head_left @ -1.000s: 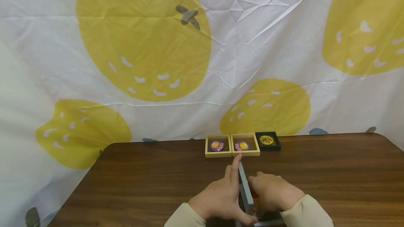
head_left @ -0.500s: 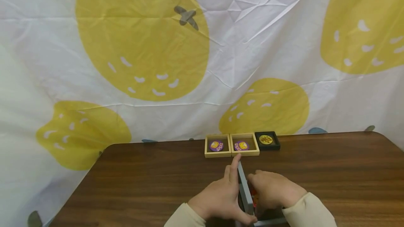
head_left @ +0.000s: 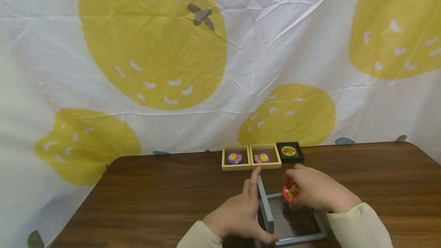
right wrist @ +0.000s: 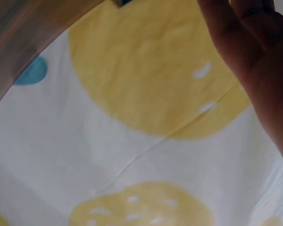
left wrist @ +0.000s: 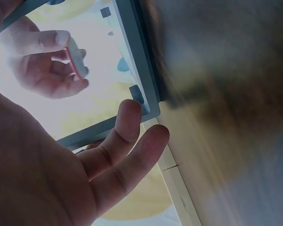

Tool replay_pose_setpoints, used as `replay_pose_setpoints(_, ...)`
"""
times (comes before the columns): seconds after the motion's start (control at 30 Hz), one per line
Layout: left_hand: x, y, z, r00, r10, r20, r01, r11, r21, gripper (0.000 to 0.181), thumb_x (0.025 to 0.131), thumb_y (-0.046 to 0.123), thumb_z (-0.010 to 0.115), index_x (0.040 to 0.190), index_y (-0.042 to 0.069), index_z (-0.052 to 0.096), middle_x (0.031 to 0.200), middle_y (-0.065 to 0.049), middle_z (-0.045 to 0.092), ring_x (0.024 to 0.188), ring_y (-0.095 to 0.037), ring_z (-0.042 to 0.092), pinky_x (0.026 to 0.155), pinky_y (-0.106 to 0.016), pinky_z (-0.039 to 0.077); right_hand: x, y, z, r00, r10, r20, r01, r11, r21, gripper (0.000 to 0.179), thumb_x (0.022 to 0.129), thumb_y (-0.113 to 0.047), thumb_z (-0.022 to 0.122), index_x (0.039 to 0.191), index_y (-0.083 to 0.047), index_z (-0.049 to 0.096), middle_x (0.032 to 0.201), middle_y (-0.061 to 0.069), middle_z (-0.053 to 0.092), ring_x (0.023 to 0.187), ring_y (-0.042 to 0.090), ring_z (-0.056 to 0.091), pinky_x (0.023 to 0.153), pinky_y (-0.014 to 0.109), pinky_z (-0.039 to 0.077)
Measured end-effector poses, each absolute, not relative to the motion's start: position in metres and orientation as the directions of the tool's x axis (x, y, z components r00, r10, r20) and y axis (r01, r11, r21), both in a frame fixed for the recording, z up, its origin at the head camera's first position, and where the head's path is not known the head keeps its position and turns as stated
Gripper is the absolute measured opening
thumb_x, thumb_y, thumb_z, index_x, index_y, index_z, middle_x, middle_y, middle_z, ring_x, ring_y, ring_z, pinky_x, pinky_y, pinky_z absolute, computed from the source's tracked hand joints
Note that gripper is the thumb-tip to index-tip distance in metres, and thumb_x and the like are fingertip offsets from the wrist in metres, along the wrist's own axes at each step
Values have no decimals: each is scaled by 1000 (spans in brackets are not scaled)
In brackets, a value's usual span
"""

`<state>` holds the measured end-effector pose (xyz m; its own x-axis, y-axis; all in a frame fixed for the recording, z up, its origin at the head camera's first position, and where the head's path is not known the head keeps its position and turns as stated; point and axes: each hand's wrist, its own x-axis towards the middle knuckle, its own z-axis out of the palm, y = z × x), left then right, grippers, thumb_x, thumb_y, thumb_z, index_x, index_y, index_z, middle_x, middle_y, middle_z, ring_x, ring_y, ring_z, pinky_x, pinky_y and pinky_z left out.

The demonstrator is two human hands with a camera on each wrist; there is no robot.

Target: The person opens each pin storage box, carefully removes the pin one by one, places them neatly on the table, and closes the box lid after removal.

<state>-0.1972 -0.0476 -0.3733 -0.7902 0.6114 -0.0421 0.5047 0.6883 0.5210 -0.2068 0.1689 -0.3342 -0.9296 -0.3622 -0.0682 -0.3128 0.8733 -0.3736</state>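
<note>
A grey hinged display frame lies on the table, its lid (head_left: 266, 206) raised on the left and its base (head_left: 301, 239) flat. My left hand (head_left: 237, 214) holds the lid upright, thumb at the near end and a finger at the far end. My right hand (head_left: 320, 189) pinches a round red badge (head_left: 290, 191) above the base. In the left wrist view, the lid's clear window shows the right hand (left wrist: 47, 66) with the thin badge (left wrist: 75, 66) edge-on. The right wrist view shows only part of the right hand (right wrist: 269, 70); the badge is outside it.
At the back of the brown table (head_left: 165, 194) stand two pale wooden frames (head_left: 236, 168) with purple-and-yellow badges, and a small black frame (head_left: 299, 159) with a yellow disc. Behind hangs a white cloth (head_left: 193, 129) printed with yellow fruit.
My right hand has risen out of the frame's base toward the right, bringing the red badge into view and uncovering the base. The left hand keeps the lid up in nearly the same place.
</note>
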Motion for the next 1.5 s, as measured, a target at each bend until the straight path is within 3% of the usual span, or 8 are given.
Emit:
replay_pose_setpoints(0.33,-197,-46,-373,-796,604,-43,499,694,518,140,58,49,85,146,30,-22,137,-18,35,53,-9,49,58,-19,45,-210,246,-326,-966,-248,68,-256,902,-348,52,62,-20,85,108,-7,63,100,12,59,83,20,54,67,34,42)
replay_pose_setpoints(0.7,-195,-46,-371,-805,585,-99,462,723,514,139,59,52,83,145,32,-25,149,-40,17,50,-11,53,59,-21,47,-209,268,-325,-966,-239,99,-259,889,-377,51,64,-21,84,108,-6,64,100,10,61,87,20,55,69,32,42)
replay_pose_setpoints(0.93,-196,-46,-373,-801,595,-62,485,706,516,140,58,51,84,146,31,-24,145,-28,29,48,-9,49,56,-19,45,-204,297,-322,-980,-179,83,-197,906,-375,56,66,-21,84,112,1,62,98,10,66,85,18,56,67,29,41)
replay_pose_setpoints(1.1,-195,-45,-373,-805,589,-65,481,713,510,141,58,51,84,145,31,-24,147,-32,27,48,-9,49,57,-20,45,-202,312,-321,-985,-152,76,-169,910,-378,62,67,-24,84,115,6,59,96,12,68,82,17,58,65,29,42)
replay_pose_setpoints(1.5,-197,-45,-377,-796,603,-40,499,692,522,142,57,49,85,146,29,-24,141,-22,33,51,-8,49,57,-18,45,-196,342,-326,-997,-67,42,-78,924,-374,68,69,-29,81,118,10,54,103,26,63,78,21,61,65,35,43)
